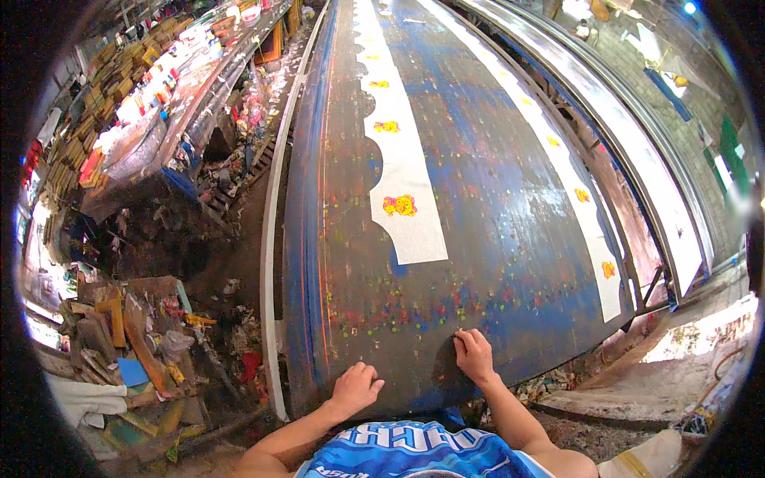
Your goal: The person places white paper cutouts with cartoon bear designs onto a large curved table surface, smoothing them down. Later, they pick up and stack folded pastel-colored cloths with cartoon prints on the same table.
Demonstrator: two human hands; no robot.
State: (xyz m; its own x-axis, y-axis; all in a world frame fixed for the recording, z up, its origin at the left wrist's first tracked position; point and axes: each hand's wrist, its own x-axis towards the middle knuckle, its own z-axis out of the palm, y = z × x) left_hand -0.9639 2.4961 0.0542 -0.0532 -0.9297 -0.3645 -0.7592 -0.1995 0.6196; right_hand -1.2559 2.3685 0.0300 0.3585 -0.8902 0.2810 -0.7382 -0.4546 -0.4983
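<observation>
My left hand [357, 389] rests on the near part of the long, paint-stained table [510, 255], its fingers loosely bent and slightly apart, holding nothing visible. My right hand [473, 355] touches the same dark surface further right and a little higher, fingers curled loosely, with nothing visible in it. Beyond both hands lies a white cut fabric panel [410, 235] with a scalloped left edge and yellow-and-red printed motifs [400, 205]. A second white strip [611, 295] with similar prints runs along the table's right side.
A pale rail [275, 334] borders the table on the left. Cluttered wooden boards [127, 342] lie at lower left; a side bench [179, 143] with assorted items and stacked frames [96, 119] stand further back. Another long table with white covering [653, 199] runs along the right.
</observation>
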